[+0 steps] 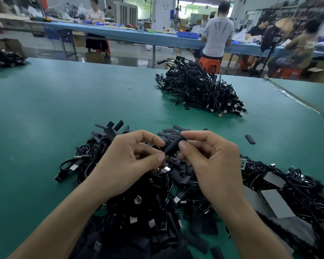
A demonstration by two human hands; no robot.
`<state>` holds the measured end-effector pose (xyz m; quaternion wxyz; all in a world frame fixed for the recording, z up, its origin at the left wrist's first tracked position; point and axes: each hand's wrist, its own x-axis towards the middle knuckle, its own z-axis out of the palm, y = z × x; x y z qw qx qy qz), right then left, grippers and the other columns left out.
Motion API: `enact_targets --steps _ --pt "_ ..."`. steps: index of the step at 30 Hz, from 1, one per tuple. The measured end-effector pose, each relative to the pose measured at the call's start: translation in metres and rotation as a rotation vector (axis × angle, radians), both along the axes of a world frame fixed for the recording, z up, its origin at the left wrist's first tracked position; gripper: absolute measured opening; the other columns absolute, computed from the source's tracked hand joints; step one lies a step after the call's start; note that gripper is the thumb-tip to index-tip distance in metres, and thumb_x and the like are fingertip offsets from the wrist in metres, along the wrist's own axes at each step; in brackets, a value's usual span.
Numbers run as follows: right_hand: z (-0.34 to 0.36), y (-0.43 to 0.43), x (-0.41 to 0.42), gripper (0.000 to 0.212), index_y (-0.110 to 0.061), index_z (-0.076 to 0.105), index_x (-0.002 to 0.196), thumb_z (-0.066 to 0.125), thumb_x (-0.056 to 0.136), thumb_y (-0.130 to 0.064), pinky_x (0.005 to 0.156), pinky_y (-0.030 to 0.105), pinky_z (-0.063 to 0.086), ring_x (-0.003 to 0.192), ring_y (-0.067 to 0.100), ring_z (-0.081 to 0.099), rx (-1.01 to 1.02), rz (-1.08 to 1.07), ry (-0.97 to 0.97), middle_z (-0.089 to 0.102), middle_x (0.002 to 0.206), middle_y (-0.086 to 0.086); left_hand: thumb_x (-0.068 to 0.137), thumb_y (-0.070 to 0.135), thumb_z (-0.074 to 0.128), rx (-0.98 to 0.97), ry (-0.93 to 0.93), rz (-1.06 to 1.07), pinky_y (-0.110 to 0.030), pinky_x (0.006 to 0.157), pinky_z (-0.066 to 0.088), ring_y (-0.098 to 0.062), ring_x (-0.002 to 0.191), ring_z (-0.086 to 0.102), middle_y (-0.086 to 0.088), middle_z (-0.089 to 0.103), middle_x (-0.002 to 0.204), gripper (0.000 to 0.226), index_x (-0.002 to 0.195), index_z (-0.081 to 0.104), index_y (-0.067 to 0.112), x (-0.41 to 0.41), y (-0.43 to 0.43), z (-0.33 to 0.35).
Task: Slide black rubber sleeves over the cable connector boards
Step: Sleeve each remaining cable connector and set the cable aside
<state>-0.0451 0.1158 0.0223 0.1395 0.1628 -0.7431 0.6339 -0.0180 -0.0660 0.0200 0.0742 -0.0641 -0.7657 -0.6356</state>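
Observation:
A black rubber sleeve [173,146] slants between my two hands above a heap of black USB cables [138,202]. My right hand [211,159] pinches its upper end between thumb and forefinger. My left hand [127,159] pinches at its lower end, where a cable runs down; the connector board is hidden by fingers and sleeve. Loose flat black sleeves [168,133] lie scattered on the green table [45,113] just beyond my hands. A small green board [243,164] shows at the edge of the pile on the right.
A second heap of black cables [200,90] sits at the far middle of the table, another [4,58] at the far left edge. One stray sleeve [250,139] lies to the right. Several people work at a blue bench [120,34] behind.

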Motion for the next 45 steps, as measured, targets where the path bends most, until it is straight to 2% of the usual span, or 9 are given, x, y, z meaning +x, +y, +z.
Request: enact_targets --steps 4,7,10,15,19,24,28,32,45 --pt "0.007 0.01 -0.005 0.015 -0.026 0.073 0.091 0.073 0.088 -0.012 0.064 0.022 0.058 0.066 0.01 0.072 -0.003 -0.003 -0.073 0.075 0.072 -0.006 0.082 0.034 0.075 -0.378 0.172 0.113 -0.009 0.05 0.041 0.001 0.048 0.055 0.009 0.069 0.06 0.009 0.074 0.075 0.032 0.003 -0.001 0.002" --pt "0.005 0.031 -0.016 0.018 -0.029 0.072 0.107 0.068 0.091 -0.023 0.075 0.02 0.056 0.078 0.001 0.068 0.457 -0.164 -0.04 0.074 0.085 -0.013 0.079 0.034 0.075 -0.407 0.16 0.307 -0.01 0.047 0.042 -0.005 0.045 0.056 0.012 0.067 0.055 0.017 0.063 0.071 0.03 0.0 -0.006 0.006" --pt "0.003 0.056 -0.026 0.036 -0.028 0.059 0.13 0.057 0.096 -0.038 0.099 0.041 0.044 0.116 0.023 0.055 1.058 -0.427 -0.18 0.062 0.126 0.003 0.075 0.032 0.077 -0.468 0.131 0.561 -0.013 0.049 0.045 0.0 0.048 0.058 0.02 0.064 0.054 0.017 0.061 0.067 0.031 -0.003 -0.014 0.007" --pt "-0.005 0.069 -0.033 0.041 -0.032 0.053 0.132 0.047 0.096 -0.052 0.102 0.044 0.033 0.126 0.029 0.043 1.29 -0.494 -0.496 0.055 0.132 0.003 0.081 0.043 0.073 -0.727 0.07 0.77 -0.031 0.061 0.042 -0.014 0.066 0.057 0.018 0.057 0.061 0.014 0.074 0.062 0.038 -0.001 -0.019 0.003" --pt "-0.012 0.07 -0.037 0.039 -0.031 0.059 0.129 0.065 0.091 -0.026 0.095 0.039 0.043 0.113 0.026 0.054 1.111 -0.533 -0.215 0.063 0.119 0.003 0.084 0.045 0.074 -0.808 0.085 0.721 -0.029 0.059 0.037 -0.017 0.068 0.053 0.016 0.054 0.071 0.011 0.078 0.066 0.039 -0.001 -0.02 0.002" --pt "-0.003 0.057 -0.034 0.029 -0.031 0.071 0.102 0.077 0.083 -0.011 0.073 0.022 0.05 0.071 0.002 0.063 0.409 -0.271 -0.018 0.065 0.074 -0.014 0.083 0.045 0.071 -0.835 0.278 0.646 -0.023 0.051 0.037 -0.008 0.058 0.054 0.018 0.054 0.063 0.012 0.078 0.07 0.035 0.005 -0.006 0.004" --pt "0.01 0.037 -0.022 0.021 -0.026 0.071 0.085 0.077 0.08 -0.007 0.069 0.017 0.053 0.068 0.003 0.065 0.093 0.089 0.002 0.071 0.076 -0.012 0.076 0.056 0.07 -0.408 0.247 0.275 -0.014 0.057 0.049 -0.003 0.068 0.067 0.02 0.07 0.075 0.02 0.085 0.073 0.038 0.008 0.009 0.007" --pt "0.009 0.025 -0.013 0.009 -0.023 0.07 0.081 0.075 0.076 -0.018 0.07 0.021 0.052 0.071 0.008 0.061 -0.051 0.276 -0.052 0.068 0.076 -0.008 0.072 0.05 0.082 -0.17 0.121 0.07 -0.015 0.062 0.049 -0.005 0.08 0.069 0.017 0.072 0.092 0.031 0.098 0.068 0.043 0.008 0.018 0.002" --pt "0.001 0.011 -0.007 0.006 -0.024 0.07 0.084 0.067 0.085 -0.02 0.063 0.015 0.047 0.066 0.003 0.057 -0.106 0.447 -0.158 0.064 0.071 -0.009 0.073 0.033 0.076 0.008 0.133 -0.024 -0.009 0.056 0.043 0.0 0.058 0.055 0.008 0.065 0.064 0.015 0.073 0.069 0.02 0.005 0.021 0.003"
